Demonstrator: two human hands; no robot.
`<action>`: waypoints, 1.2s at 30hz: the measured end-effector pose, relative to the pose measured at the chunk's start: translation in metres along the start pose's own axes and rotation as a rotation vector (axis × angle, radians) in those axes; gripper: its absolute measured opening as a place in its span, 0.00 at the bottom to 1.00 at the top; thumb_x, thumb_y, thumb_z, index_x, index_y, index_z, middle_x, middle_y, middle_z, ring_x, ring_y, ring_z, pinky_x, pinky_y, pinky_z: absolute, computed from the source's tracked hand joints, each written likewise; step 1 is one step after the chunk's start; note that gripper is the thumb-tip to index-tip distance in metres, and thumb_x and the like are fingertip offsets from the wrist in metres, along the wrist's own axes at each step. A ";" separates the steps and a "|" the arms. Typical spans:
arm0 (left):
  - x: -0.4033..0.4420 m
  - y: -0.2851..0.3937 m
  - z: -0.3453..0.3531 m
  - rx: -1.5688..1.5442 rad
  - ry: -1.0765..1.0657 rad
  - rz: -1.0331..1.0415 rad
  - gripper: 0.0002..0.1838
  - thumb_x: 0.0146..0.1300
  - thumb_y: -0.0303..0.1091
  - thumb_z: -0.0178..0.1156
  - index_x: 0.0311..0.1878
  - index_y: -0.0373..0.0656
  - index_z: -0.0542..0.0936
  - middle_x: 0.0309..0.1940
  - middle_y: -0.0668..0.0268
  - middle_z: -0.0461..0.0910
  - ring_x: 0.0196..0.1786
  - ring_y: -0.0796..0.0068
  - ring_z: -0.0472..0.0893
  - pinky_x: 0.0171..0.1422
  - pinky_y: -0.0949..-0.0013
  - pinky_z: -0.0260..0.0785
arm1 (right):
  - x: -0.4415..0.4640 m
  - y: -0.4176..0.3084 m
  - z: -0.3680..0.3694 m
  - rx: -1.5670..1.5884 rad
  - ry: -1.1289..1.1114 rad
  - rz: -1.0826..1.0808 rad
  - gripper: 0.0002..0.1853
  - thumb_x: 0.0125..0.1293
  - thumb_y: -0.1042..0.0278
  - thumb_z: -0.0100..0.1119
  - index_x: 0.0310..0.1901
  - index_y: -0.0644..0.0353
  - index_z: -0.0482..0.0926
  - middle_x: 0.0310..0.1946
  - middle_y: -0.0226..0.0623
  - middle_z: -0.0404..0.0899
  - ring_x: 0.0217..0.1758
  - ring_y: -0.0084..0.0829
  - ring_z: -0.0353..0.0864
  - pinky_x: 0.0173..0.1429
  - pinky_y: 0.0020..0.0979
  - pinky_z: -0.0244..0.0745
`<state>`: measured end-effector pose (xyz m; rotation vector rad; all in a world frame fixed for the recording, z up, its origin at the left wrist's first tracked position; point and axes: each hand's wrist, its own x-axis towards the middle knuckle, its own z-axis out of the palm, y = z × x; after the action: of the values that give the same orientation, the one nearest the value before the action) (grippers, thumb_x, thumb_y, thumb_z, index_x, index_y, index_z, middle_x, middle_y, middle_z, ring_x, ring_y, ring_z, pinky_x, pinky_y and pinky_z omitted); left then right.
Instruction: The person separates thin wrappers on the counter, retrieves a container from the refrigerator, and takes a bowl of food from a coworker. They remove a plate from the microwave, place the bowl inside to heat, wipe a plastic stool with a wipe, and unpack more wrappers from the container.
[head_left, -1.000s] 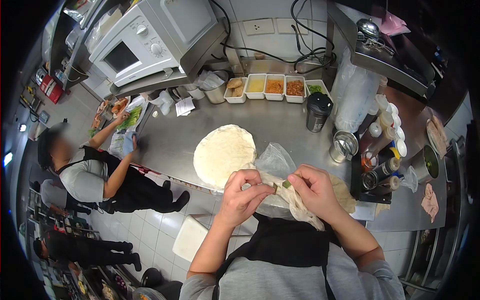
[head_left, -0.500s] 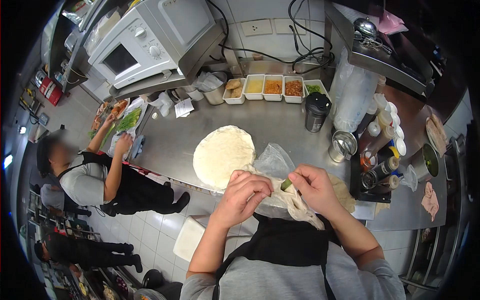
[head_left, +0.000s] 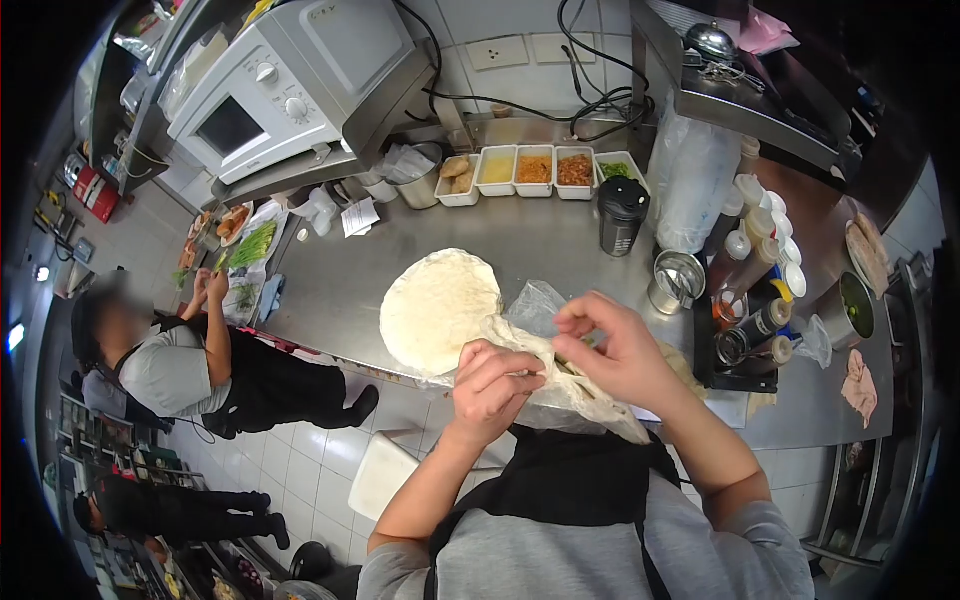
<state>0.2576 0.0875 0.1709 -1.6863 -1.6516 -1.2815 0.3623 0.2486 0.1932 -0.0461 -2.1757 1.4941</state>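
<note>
My left hand [head_left: 497, 385] is closed, its fingers pinching a bunched piece of pale dough or cloth-like wrap [head_left: 590, 402]; which of these it is I cannot tell. My right hand [head_left: 622, 345] is just above the piece's other side, fingers curled and somewhat apart, with a small green bit near the fingertips. Whether the fingers hold anything is unclear. A round, flat sheet of pale dough [head_left: 440, 308] lies on the steel counter, left of my hands, and the bunched piece reaches its right edge. Behind my hands is a clear plastic bag [head_left: 533, 305].
Along the back stand white tubs of fillings [head_left: 535, 171], a black lidded cup [head_left: 622, 216] and a microwave [head_left: 262, 95]. A metal cup [head_left: 677, 281] and a rack of bottles [head_left: 745, 330] are at the right. A co-worker [head_left: 180, 375] handles greens at the left.
My right hand has lifted off the bunched piece, and the green strip seen at its thumb is now mostly hidden. My left hand keeps its pinch. The co-worker's hands have come together.
</note>
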 end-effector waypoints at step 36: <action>0.031 0.012 -0.006 -0.184 -0.276 -0.356 0.11 0.49 0.22 0.69 0.38 0.38 0.82 0.40 0.63 0.73 0.35 0.72 0.79 0.36 0.72 0.72 | 0.008 0.004 -0.046 0.403 -0.325 0.403 0.13 0.64 0.69 0.59 0.47 0.65 0.79 0.42 0.31 0.81 0.40 0.20 0.79 0.43 0.23 0.77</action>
<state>0.2632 0.0966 0.2027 -1.7981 -2.1295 -1.4515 0.3735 0.2926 0.2054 -0.1171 -2.1449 2.2858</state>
